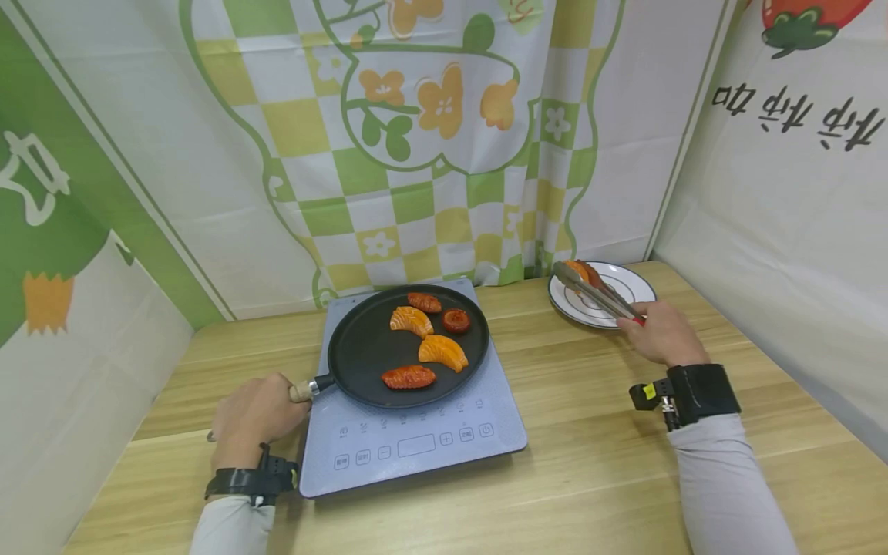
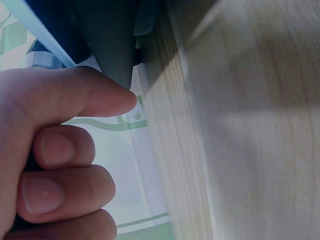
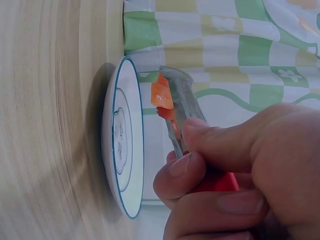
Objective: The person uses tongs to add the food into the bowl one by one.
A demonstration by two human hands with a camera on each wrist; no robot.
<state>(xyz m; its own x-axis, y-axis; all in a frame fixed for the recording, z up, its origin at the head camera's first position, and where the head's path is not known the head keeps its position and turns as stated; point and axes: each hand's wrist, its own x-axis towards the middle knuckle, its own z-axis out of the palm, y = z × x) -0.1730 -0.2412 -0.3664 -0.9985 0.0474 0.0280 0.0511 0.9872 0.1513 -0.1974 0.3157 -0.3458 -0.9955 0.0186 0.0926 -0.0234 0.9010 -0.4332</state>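
Observation:
My left hand grips the wooden handle of a black flat frying pan; in the left wrist view its fingers are curled. In the pan lie two orange salmon-like slices, two scored reddish pieces and a round red piece. My right hand holds metal tongs with red grips. Between the tong tips an orange food piece shows, with a redder part beside it, over a white plate with a dark rim line.
The pan stands on a grey induction cooker with its touch buttons facing me. Both stand on a wooden table. A checked, printed curtain hangs behind the table, and a white sheet hangs along the right.

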